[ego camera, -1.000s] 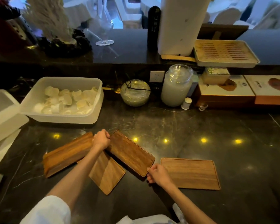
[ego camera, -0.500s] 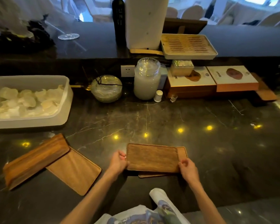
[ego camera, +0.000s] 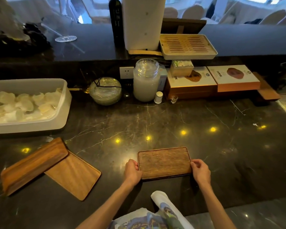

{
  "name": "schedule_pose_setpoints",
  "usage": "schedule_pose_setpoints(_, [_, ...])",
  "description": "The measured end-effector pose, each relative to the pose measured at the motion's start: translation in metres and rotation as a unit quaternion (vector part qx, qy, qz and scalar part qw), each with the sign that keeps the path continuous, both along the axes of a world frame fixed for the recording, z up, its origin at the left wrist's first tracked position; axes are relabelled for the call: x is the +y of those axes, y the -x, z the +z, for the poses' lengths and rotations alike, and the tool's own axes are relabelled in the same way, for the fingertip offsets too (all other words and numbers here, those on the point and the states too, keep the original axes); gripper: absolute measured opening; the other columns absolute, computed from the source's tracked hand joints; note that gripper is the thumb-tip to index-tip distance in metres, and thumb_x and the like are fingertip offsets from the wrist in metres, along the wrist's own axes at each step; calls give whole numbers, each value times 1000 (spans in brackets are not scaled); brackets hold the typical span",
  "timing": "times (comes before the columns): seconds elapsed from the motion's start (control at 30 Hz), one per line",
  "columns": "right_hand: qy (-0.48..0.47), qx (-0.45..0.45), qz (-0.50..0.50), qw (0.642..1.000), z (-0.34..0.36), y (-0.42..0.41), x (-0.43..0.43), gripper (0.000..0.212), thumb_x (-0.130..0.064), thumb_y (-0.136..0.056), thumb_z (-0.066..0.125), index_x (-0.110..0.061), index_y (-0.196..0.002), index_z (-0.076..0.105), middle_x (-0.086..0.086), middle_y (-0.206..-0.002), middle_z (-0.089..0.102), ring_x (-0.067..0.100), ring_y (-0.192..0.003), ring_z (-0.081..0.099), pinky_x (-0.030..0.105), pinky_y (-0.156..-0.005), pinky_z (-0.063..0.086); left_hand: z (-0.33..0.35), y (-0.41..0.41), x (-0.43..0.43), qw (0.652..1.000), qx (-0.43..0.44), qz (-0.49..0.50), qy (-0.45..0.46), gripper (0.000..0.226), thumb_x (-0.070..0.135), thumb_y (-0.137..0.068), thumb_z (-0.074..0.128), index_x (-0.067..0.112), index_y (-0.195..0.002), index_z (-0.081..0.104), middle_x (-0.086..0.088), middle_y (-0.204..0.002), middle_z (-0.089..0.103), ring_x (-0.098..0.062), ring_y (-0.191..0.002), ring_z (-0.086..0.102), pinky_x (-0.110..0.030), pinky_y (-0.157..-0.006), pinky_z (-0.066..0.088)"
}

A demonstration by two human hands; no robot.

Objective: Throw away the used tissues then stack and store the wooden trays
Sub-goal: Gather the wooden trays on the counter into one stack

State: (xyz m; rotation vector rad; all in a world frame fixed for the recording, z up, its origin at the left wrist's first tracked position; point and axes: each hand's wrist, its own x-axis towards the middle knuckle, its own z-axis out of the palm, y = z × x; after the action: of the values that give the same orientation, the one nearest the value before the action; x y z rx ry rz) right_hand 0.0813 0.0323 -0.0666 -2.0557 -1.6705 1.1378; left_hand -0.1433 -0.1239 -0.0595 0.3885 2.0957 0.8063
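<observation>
A dark wooden tray [ego camera: 164, 162] lies bottom up on the black marble counter [ego camera: 155, 123], squared over another tray that it now hides. My left hand [ego camera: 132, 171] grips its left short edge and my right hand [ego camera: 200, 171] grips its right short edge. Down at the left a stack of wooden trays [ego camera: 33, 164] leans tilted over a single flat wooden tray [ego camera: 73, 177]. No tissues show on the counter.
A white plastic tub [ego camera: 63, 109] of pale crumpled pieces stands at the left. Along the back wall are a glass bowl [ego camera: 106, 91], a glass jar [ego camera: 146, 80], a small white bottle [ego camera: 158, 97], a shot glass [ego camera: 174, 98] and boxes [ego camera: 211, 80]. A slatted tea tray [ego camera: 187, 46] rests on the upper ledge.
I have carried the dark tray from the left pile to the right and set it over the lone tray there; it now covers that tray fully. My view has swung right.
</observation>
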Motion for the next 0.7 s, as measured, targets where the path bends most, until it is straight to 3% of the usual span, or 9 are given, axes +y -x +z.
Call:
schedule_pose_setpoints(0.1, [-14,-2,0,1000,-1,2,-4,18,-18,-95,58,-11,-109,66,11,-101,69,22,-89,57,31,-76,41,-2,-3,-7,999,22,-24,-1,30,6,-77,73,16,-86,46,-11,-98,56,-21,-83,53,-33,-69,48])
schedule_pose_setpoints(0.27, [-50,-1,-1,999,0,0,-11,18,-18,-95,59,-11,-107,69,11,-102,70,24,-95,61,33,-80,45,-6,-6,-8,999,23,-26,-24,36,12,-76,77,12,-92,45,-12,-101,54,-19,-83,51,-28,-66,45])
schedule_pose_setpoints(0.37, [-60,5,-3,998,0,0,-14,18,-17,-95,58,-11,-107,70,11,-101,70,19,-90,58,33,-80,45,-6,-3,-8,999,21,-35,-23,36,15,-77,78,10,-98,49,-13,-97,60,-20,-82,57,-36,-69,52])
schedule_pose_setpoints(0.47, [-67,1,-7,998,2,2,-15,18,-15,-94,59,-9,-107,71,12,-101,71,20,-90,58,34,-81,45,-6,-3,-12,998,40,-40,-33,28,16,-80,76,9,-96,54,-6,-80,63,-18,-74,60,-42,-73,55])
schedule_pose_setpoints(0.6, [-68,-11,-18,997,4,5,-17,18,-14,-93,61,-9,-107,72,14,-101,71,22,-89,59,33,-79,44,-6,-4,-14,994,65,-63,-54,20,16,-83,73,17,-89,54,8,-71,58,-3,-64,56,-23,-58,49])
schedule_pose_setpoints(0.7, [-70,-18,-25,997,6,7,-19,19,-14,-94,60,-8,-108,71,15,-103,71,27,-92,62,32,-78,43,-6,-3,-15,993,73,-71,-59,19,17,-83,72,15,-93,56,1,-82,62,-7,-70,57,-22,-58,45])
